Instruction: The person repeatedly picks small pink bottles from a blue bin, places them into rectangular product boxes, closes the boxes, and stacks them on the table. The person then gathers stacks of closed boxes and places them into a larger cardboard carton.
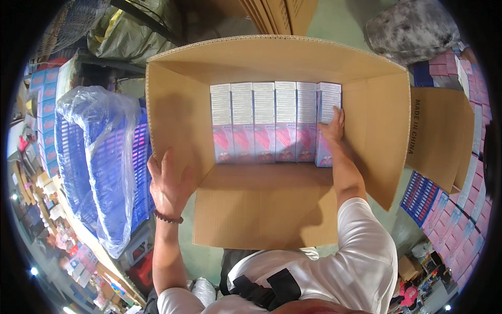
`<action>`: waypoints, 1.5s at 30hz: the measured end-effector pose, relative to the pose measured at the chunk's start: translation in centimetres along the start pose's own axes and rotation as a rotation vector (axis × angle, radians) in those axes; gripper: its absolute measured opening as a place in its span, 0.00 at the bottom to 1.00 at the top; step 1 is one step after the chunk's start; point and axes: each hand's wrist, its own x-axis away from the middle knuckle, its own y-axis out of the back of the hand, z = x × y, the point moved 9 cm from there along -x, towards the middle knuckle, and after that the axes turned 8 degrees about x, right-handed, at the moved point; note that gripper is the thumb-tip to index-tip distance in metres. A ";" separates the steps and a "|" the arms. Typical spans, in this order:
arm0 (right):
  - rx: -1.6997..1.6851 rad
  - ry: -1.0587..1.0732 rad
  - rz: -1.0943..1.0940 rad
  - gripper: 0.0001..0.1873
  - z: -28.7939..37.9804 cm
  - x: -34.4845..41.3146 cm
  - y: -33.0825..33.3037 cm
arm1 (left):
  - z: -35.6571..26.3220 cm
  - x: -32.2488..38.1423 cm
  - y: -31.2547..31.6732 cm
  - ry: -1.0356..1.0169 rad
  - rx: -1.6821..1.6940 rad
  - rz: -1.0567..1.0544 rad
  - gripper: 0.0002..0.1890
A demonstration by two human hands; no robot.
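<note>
A large open cardboard carton (266,212) stands before me, its front flap folded out towards my body. Inside, several rows of small printed boxes (264,141) lie side by side, with white ends towards the back and pink-and-blue faces at the front. My right hand (333,126) reaches in and grips the rightmost row, thumb on its left side and fingers near the carton's right wall. That row sits slightly nearer to me than the others. My left hand (170,186), with a beaded bracelet at the wrist, holds the carton's left edge.
At left stands a blue plastic crate (111,157) draped in clear plastic, with stacked blue boxes (48,117) beyond it. Flat cardboard sheets (280,17) lean behind the carton. Right are another carton (439,133), stacked pink boxes (451,231) and a grey mottled seat (413,31).
</note>
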 end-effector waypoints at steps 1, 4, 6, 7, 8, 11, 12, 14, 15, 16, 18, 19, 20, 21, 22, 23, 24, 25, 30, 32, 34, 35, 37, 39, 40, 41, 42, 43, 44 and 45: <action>-0.017 0.030 0.032 0.51 -0.4 -0.2 -0.5 | -0.5 -0.1 0.2 -0.039 0.034 -0.020 0.30; 0.620 0.300 0.046 0.52 1.0 1.7 -2.3 | -0.4 -0.6 0.3 -0.003 -0.082 -0.010 0.29; 0.406 0.010 0.354 0.51 -1.3 3.6 -5.7 | -0.6 -0.8 0.2 0.002 -0.119 -0.001 0.29; 0.309 -0.140 0.531 0.52 -2.5 4.8 -7.7 | -0.6 -0.8 0.1 0.006 -0.112 0.000 0.29; 0.335 -0.136 0.528 0.52 -2.4 4.6 -8.4 | -0.6 -0.8 0.0 0.018 -0.110 -0.007 0.28; 0.514 -0.007 0.570 0.56 -2.5 3.3 -10.6 | -0.9 -0.5 0.0 0.002 -0.070 -0.046 0.27; 0.514 0.043 0.591 0.57 -3.2 2.7 -10.7 | -0.8 -0.3 -0.2 0.024 -0.061 -0.038 0.26; 0.497 0.101 0.678 0.54 -4.0 1.2 -11.3 | -0.4 0.1 -0.3 0.082 -0.067 -0.024 0.24; 0.482 0.136 0.723 0.51 -3.9 0.3 -11.4 | -0.4 0.2 -0.2 0.099 -0.066 -0.030 0.23; 0.260 0.044 0.689 0.46 -3.9 -0.7 -10.7 | -0.3 0.3 -0.1 0.114 -0.036 -0.026 0.23; 0.133 0.013 0.599 0.39 -2.5 -1.8 -8.6 | -0.1 0.0 0.2 0.150 -0.026 0.009 0.23; 0.076 0.112 0.606 0.36 0.0 -1.3 -8.0 | 0.3 -0.1 0.2 0.192 -0.047 0.046 0.23; 0.034 0.179 0.599 0.33 2.5 -0.4 -7.1 | 0.2 -0.2 0.4 0.198 -0.018 0.081 0.23; -0.017 0.255 0.587 0.30 5.4 0.9 -6.2 | 0.1 -0.4 0.6 0.191 0.018 0.096 0.23; -0.101 0.298 0.537 0.27 8.2 2.8 -5.0 | -0.4 -0.3 1.1 0.164 0.024 0.096 0.24; -0.213 0.370 0.495 0.25 11.3 5.0 -4.1 | -0.5 -0.1 1.2 0.158 0.033 0.134 0.25; -0.234 0.364 0.532 0.24 13.8 7.2 -3.7 | -0.9 0.4 2.0 0.132 0.105 0.096 0.27; -0.268 0.357 0.569 0.23 15.8 9.5 -3.2 | -1.4 1.3 3.4 0.052 0.104 -0.010 0.30; -0.172 0.657 0.479 0.19 23.0 19.6 1.7 | 2.7 12.4 6.7 -0.147 0.366 -0.212 0.27; -0.185 0.541 0.407 0.21 23.6 22.7 3.6 | 8.6 19.8 5.3 -0.054 0.472 -0.104 0.24; -0.241 0.438 0.359 0.22 25.1 26.3 4.8 | 17.3 29.5 2.6 0.283 0.547 0.062 0.24; -0.256 0.385 0.363 0.22 25.9 28.3 5.1 | 22.1 35.4 1.1 0.497 0.547 0.157 0.24; -0.271 0.355 0.367 0.23 28.0 32.0 5.4 | 29.7 48.8 -0.5 0.848 0.466 0.345 0.26; -0.269 0.388 0.372 0.24 30.3 35.0 5.0 | 34.4 60.0 -1.1 0.936 0.367 0.566 0.27; -0.268 0.393 0.422 0.30 31.2 36.3 4.4 | 36.6 65.5 -1.0 1.101 0.414 0.601 0.28; -0.260 0.369 0.435 0.28 32.1 37.0 3.8 | 38.4 69.5 -0.6 1.203 0.481 0.575 0.28; -0.265 0.363 0.447 0.27 33.2 37.8 3.1 | 40.3 72.7 0.2 1.298 0.539 0.530 0.28; -0.272 0.363 0.463 0.26 34.3 38.6 2.5 | 42.2 74.1 0.7 1.311 0.554 0.484 0.28; -0.412 0.275 0.454 0.26 34.8 39.0 2.5 | 43.9 75.0 1.5 1.327 0.566 0.423 0.28; -0.550 0.194 0.454 0.26 35.5 39.2 2.6 | 45.5 75.3 2.3 1.374 0.575 0.368 0.27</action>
